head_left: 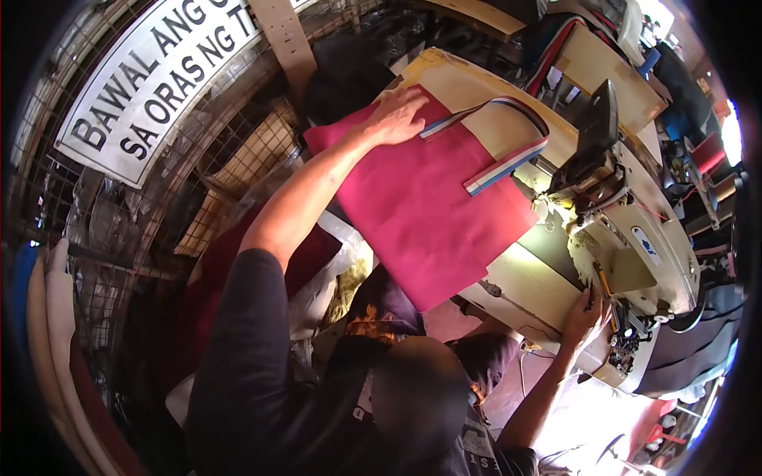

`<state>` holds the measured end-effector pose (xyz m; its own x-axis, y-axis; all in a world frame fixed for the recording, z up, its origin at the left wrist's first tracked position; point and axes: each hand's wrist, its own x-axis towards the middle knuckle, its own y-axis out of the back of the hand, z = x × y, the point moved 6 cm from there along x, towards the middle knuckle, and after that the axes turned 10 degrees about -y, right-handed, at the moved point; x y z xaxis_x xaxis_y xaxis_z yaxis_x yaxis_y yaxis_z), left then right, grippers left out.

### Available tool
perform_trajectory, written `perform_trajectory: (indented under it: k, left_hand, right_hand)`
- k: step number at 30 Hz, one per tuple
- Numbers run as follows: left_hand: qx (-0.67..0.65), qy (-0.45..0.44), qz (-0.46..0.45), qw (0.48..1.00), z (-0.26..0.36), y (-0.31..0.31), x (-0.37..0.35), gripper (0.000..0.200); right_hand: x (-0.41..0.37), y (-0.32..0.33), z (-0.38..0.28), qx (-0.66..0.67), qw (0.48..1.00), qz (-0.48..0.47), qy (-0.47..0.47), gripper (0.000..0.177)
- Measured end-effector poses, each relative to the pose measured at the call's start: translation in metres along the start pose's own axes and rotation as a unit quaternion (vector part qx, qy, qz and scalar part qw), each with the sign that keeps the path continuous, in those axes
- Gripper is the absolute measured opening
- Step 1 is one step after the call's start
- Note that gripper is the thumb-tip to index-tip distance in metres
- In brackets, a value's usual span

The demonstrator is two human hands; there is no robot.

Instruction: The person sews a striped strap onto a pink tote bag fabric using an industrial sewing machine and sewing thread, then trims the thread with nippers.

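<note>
My left hand (397, 117) lies with its fingers spread on the far part of a magenta fabric bag panel (432, 214). Close to those fingers, a striped strap handle (508, 164) in blue, white and red loops over the panel. The panel covers much of the sewing table and hangs over its near edge. On the right, my right hand (586, 320) is by the front of the sewing machine (635, 246), its fingers curled around something small and dark that I cannot make out. The machine's lamp lights the needle area, whose details are blurred by glare.
A box of small metal parts (627, 349) sits at the table's right end. A white lettered sign (159, 87) hangs on the wire mesh at left. Behind the machine stands a cardboard box (611, 75). Dark red fabric (317, 258) lies left of my lap.
</note>
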<state>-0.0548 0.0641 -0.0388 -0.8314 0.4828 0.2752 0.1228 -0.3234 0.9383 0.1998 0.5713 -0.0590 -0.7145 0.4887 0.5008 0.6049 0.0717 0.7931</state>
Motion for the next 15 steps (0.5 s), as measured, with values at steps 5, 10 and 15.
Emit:
perform_trajectory:
  k: [5, 10, 15]
  left_hand:
    - [0.057, 0.062, 0.024, 0.996, -0.005, 0.015, 0.02, 0.055]
    - [-0.059, 0.236, 0.011, 0.97, -0.023, -0.015, 0.027, 0.029]
    - [-0.168, 0.092, -0.047, 0.98, 0.053, 0.093, -0.088, 0.035]
  right_hand:
    - [0.008, -0.014, 0.021, -0.049, 0.998, -0.012, 0.046, 0.031]
    - [0.031, -0.037, 0.059, -0.055, 0.993, -0.03, 0.096, 0.035]
    - [0.031, -0.034, 0.059, -0.061, 0.995, -0.026, 0.076, 0.035]
